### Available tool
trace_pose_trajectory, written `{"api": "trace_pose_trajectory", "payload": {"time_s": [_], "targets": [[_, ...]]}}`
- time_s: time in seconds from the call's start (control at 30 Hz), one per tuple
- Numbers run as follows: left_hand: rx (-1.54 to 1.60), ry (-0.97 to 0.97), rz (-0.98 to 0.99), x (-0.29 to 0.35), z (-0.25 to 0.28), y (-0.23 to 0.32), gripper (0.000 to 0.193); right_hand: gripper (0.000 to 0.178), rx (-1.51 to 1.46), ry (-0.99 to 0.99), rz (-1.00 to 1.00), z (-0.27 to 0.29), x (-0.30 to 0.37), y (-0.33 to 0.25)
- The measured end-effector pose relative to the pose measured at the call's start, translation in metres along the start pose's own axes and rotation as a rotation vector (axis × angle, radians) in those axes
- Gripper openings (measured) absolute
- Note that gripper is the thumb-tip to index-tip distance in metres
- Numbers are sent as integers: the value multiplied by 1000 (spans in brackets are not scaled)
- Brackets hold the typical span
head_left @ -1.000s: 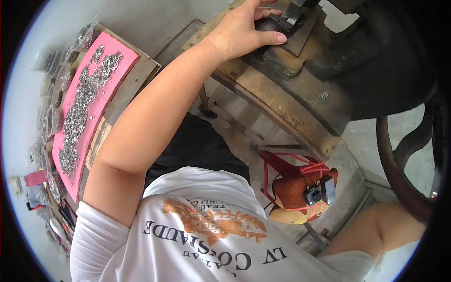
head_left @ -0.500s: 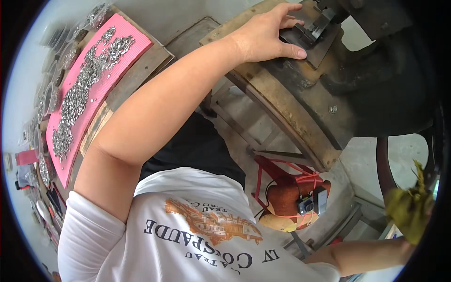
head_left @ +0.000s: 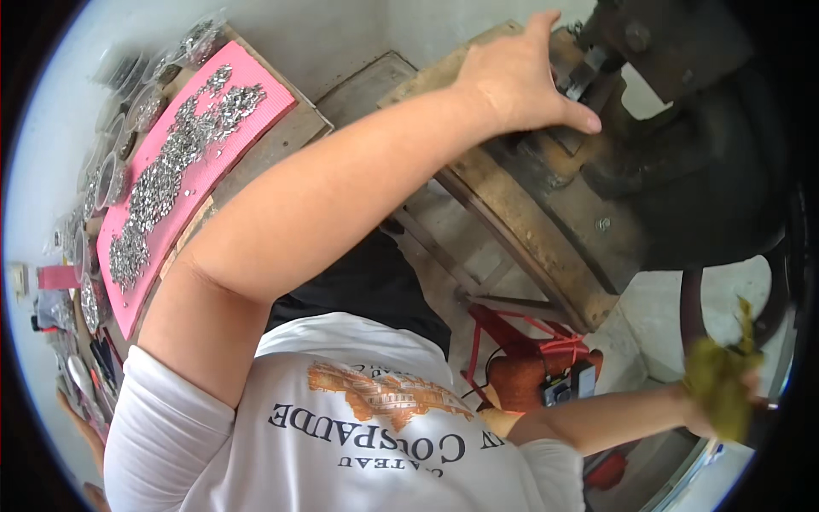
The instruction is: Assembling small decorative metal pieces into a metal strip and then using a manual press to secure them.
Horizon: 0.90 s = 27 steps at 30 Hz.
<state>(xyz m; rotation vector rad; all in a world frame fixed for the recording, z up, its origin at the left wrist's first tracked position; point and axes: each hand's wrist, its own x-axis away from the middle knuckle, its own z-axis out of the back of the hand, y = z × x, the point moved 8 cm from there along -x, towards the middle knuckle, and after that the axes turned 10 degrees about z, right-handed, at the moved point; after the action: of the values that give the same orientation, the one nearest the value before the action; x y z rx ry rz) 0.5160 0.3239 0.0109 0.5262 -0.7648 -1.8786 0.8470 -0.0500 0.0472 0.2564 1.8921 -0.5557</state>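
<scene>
My left hand (head_left: 525, 81) reaches over the work area of a dark metal press (head_left: 699, 162) at the upper right. Its thumb and a finger are spread wide around a small shiny metal die part (head_left: 587, 75), and no held object shows. The hand hides much of the plate beneath. At the lower right, my right hand (head_left: 701, 418) is closed around an olive-green cloth (head_left: 723, 388), blurred, which seems wrapped about a handle. Its fingers are mostly hidden by the cloth.
A pink ribbed mat (head_left: 260, 102) at the left carries a heap of small shiny metal pieces (head_left: 162, 179). Clear plastic tubs (head_left: 111, 179) line its far side. The press stands on a worn wooden bench (head_left: 512, 218). Below is a red-framed stool (head_left: 512, 375) holding a small black device (head_left: 559, 391).
My left hand has moved right and its fingers have spread farther over the press. My right hand and the green cloth have shifted slightly left. The whole view has moved a little.
</scene>
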Motion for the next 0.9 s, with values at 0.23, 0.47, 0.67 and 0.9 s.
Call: {"api": "trace_pose_trajectory", "payload": {"time_s": [0.23,0.47,0.67,0.9], "targets": [[-7,284,-129,11,28,-33,83,66,-120,-115,-377,-75,7,-9],[989,52,329,48,14,-98,82,54,771,-193,220,-189,-72,-78],[1458,-371,647,162,17,-133,78,69,1172,-187,757,-303,-5,-98],[1596,-498,631,261,68,-165,70,30,436,-1079,561,-445,205,-54]]}}
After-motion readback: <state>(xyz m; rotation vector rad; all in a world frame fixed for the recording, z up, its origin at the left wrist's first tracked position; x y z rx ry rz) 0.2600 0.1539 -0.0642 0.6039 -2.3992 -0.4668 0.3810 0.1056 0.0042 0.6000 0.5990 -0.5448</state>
